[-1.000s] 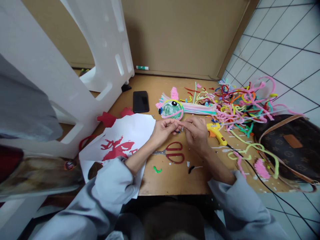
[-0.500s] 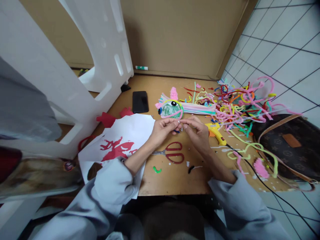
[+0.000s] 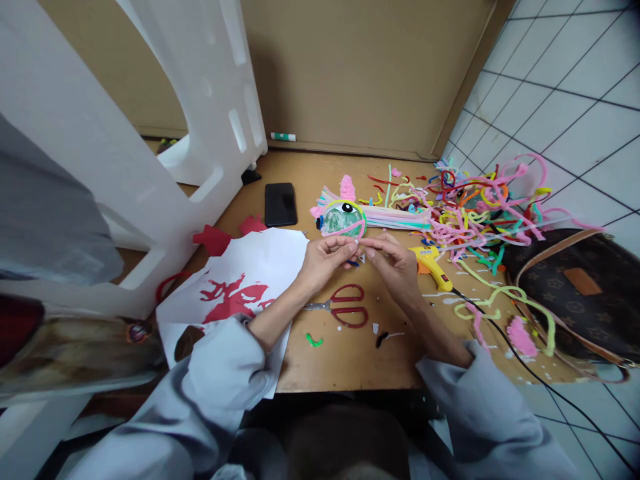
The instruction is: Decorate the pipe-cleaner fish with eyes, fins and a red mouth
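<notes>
Fingertips pinched, my left hand point(image 3: 330, 257) meets my right hand point(image 3: 393, 263) above the middle of the table. Between them is a tiny whitish bit, too small to name. Just behind my hands lies a fish-like craft figure point(image 3: 343, 217) with a green round body, a black-and-white eye, a yellow rim and a long tail of pastel pipe cleaners. Red-handled scissors point(image 3: 349, 307) rest on the table below my hands, blades pointing left. To the right of my right hand is a yellow glue gun point(image 3: 434, 268) with a black cord.
Tangled pipe cleaners point(image 3: 470, 217) heap up at the back right, beside a brown patterned handbag point(image 3: 575, 293). A black phone point(image 3: 281, 204) lies at the back left. White paper with red cut-outs point(image 3: 285, 257) spreads under my left forearm. A white plastic panel point(image 3: 210, 133) stands at left.
Both hands stay almost in place, fingertips still together; the tiny whitish bit between them has shifted very slightly. Everything else on the table is unmoved.
</notes>
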The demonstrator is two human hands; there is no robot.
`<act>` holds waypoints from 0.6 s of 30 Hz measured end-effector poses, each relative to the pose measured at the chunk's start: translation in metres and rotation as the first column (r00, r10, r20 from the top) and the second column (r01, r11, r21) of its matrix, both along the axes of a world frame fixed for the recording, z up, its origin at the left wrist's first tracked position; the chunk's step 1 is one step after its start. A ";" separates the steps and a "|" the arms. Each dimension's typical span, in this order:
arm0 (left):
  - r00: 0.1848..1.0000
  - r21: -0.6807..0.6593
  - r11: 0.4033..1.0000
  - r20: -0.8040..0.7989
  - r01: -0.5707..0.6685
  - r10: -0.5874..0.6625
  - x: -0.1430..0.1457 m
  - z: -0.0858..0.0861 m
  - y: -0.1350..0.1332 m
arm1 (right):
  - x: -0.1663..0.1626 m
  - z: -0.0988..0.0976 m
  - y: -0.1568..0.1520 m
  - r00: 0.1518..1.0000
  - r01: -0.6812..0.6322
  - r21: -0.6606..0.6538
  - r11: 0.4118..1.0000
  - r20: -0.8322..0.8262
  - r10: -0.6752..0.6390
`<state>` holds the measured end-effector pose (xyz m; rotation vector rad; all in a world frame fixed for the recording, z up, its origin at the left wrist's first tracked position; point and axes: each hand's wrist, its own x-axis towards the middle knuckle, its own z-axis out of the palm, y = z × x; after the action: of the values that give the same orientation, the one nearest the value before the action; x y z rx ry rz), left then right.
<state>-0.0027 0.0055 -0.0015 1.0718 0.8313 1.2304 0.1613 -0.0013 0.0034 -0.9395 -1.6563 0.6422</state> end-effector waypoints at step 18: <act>0.999 0.003 1.000 -0.018 -0.028 0.028 0.000 0.004 0.000 | 0.002 -0.005 0.003 0.996 -0.007 -0.104 0.995 -0.089 -0.002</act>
<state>-0.0025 0.0052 0.0028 1.0781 0.8608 1.2470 0.1629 0.0014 -0.0011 -0.9697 -1.5577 0.7682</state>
